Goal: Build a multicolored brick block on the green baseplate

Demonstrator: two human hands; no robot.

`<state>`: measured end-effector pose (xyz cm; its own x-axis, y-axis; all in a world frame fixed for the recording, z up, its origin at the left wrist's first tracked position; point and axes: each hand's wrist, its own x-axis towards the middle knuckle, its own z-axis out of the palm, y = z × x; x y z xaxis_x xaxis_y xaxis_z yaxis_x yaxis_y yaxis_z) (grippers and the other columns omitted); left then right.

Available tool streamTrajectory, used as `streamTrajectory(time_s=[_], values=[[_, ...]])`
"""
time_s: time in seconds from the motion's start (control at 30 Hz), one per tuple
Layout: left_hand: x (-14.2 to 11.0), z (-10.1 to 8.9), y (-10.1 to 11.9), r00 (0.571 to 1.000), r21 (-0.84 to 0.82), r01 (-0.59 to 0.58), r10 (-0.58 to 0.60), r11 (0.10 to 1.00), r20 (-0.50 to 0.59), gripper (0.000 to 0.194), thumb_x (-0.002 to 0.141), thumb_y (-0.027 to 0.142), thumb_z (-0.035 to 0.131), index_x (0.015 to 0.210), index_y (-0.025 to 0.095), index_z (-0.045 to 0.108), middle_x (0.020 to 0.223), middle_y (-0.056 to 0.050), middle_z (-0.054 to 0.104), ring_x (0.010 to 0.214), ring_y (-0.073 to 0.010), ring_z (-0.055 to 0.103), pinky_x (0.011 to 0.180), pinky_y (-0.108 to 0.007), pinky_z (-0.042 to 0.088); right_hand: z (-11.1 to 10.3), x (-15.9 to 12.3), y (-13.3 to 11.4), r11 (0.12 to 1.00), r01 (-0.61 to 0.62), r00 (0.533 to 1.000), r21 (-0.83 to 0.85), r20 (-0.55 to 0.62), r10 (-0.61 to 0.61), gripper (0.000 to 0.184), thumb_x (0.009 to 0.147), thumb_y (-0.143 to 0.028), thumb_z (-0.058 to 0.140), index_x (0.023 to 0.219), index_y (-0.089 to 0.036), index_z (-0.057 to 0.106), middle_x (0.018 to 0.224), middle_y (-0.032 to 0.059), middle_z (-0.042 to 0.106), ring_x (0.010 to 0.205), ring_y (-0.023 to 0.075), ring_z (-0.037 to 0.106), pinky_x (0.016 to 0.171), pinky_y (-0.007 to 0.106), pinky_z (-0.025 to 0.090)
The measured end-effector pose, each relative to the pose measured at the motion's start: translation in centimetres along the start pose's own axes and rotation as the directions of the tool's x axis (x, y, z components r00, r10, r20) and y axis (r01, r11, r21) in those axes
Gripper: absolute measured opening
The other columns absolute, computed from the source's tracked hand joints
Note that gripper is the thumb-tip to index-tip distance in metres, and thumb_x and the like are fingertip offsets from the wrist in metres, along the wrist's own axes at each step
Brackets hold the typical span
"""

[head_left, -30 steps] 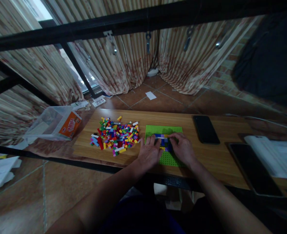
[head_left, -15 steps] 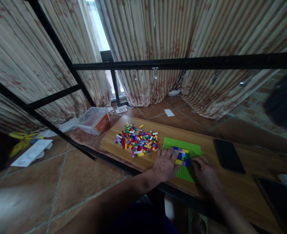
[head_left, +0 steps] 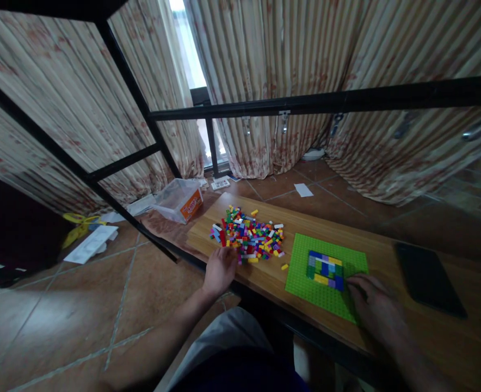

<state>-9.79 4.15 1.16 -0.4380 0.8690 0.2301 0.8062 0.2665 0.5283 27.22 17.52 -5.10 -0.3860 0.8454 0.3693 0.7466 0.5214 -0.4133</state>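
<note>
Several toy bricks in many colours lie in a loose brick pile point(head_left: 251, 234) on the wooden board. My left hand point(head_left: 219, 270) is at the pile's near left edge, fingers curled down and together; what they hold, if anything, is hidden. A green baseplate point(head_left: 301, 288) lies to the right of the pile. On it sits a low, flat rectangle of joined bricks point(head_left: 325, 269) in blue, yellow, white, green and purple. My right hand point(head_left: 375, 305) rests over the plate's right part, its bent fingertips beside the rectangle's right edge. Whether anything is between those fingers cannot be made out.
A single yellow brick point(head_left: 284, 267) lies between pile and baseplate. A clear plastic box point(head_left: 177, 201) with an orange label stands beyond the board's left end. A dark phone-like slab point(head_left: 428, 280) lies at the right. A black metal bar point(head_left: 306, 103) crosses behind the wooden board point(head_left: 208, 228).
My left hand has left the joined bricks and moved left to the pile, uncovering the rectangle. My right hand stays beside the rectangle's right edge. The whole view has shifted.
</note>
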Motion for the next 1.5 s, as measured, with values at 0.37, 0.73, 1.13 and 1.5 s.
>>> streamTrajectory(time_s=[0.37,0.73,1.13,1.5], values=[[-0.3,2.2,1.2,0.992,0.035,0.062,-0.066,0.997,0.107,0.041,0.078,0.024,0.063,0.117,0.020,0.051,0.094,-0.004,0.069,0.096,-0.0243,0.064,0.090,-0.041,0.047,0.4,-0.4,0.6,1.000,0.015,1.000,-0.003,-0.012,-0.015,0.032,0.088,-0.043,0.040,0.092,-0.023,0.065,0.102,0.0094,0.066,0.091,0.0270,0.063,0.085,0.044,0.051],[0.0,4.9,3.6,0.986,-0.195,-0.044,0.073,0.980,0.148,0.040,0.080,0.016,0.060,0.118,0.021,0.051,0.096,-0.002,0.070,0.096,-0.0194,0.065,0.092,-0.037,0.048,0.3,-0.2,0.3,1.000,0.012,1.000,0.008,-0.018,-0.012,0.029,0.088,-0.042,0.041,0.090,-0.024,0.064,0.099,0.0092,0.066,0.090,0.0264,0.062,0.085,0.043,0.050],[1.9,2.8,1.7,0.995,-0.273,-0.086,0.068,0.958,-0.073,0.023,0.083,0.015,0.055,0.105,0.018,0.062,0.100,-0.007,0.068,0.094,-0.0191,0.064,0.087,-0.035,0.051,0.3,-0.2,0.3,0.998,0.060,0.997,-0.031,-0.054,-0.062,0.029,0.090,-0.040,0.041,0.091,-0.022,0.064,0.098,0.0087,0.066,0.089,0.0250,0.062,0.084,0.041,0.049],[3.1,1.6,-1.0,0.985,-0.134,-0.107,0.087,0.985,-0.150,0.026,0.082,0.015,0.055,0.107,0.019,0.061,0.099,-0.007,0.067,0.093,-0.0203,0.063,0.085,-0.036,0.051,0.3,-0.1,0.1,0.998,0.060,0.997,-0.034,-0.051,-0.062,0.027,0.091,-0.037,0.042,0.091,-0.021,0.064,0.098,0.0088,0.065,0.090,0.0249,0.061,0.083,0.040,0.049]])
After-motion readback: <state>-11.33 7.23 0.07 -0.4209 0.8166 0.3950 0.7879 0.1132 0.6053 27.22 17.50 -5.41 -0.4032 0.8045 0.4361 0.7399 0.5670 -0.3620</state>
